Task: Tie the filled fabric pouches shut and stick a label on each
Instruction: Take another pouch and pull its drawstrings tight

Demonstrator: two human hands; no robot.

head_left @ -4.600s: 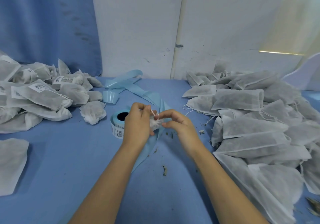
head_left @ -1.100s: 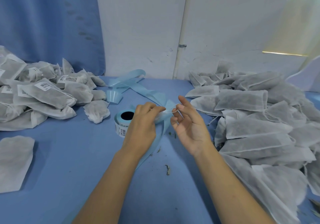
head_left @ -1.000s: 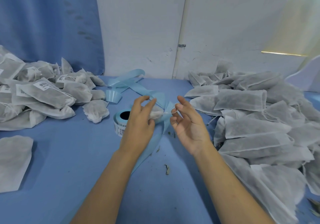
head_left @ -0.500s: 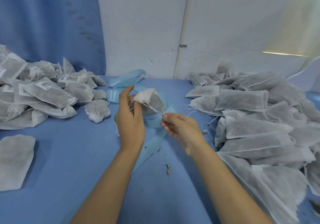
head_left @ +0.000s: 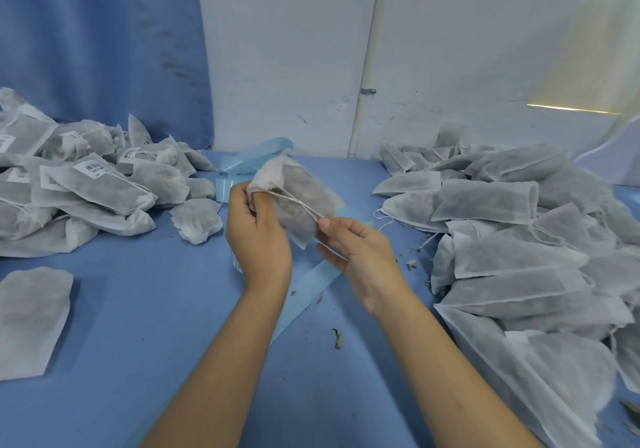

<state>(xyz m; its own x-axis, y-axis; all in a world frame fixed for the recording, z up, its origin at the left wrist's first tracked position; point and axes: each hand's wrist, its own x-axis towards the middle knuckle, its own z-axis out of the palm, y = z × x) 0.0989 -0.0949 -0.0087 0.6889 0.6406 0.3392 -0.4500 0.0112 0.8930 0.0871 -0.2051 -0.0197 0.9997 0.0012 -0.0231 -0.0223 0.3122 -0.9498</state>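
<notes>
White pouch (head_left: 306, 205) is being held higher above the table (head_left: 138, 309) than half a second ago, its gathered neck gripped in the curled left hand (head_left: 256, 240). Right hand (head_left: 358, 250) is pinching what look like two strings (head_left: 299, 205), drawing them tauter across the pouch.

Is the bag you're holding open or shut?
Shut: the bag is bunched at its neck, strings taut to the right hand. Knot: cannot tell.

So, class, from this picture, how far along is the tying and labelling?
Done: the left pile looks tied and labelled. In hand: the left hand grips one pouch by its neck while the right hand pinches its string; no label shows on it. Left: the bigger right pile, with no labels showing.
</notes>
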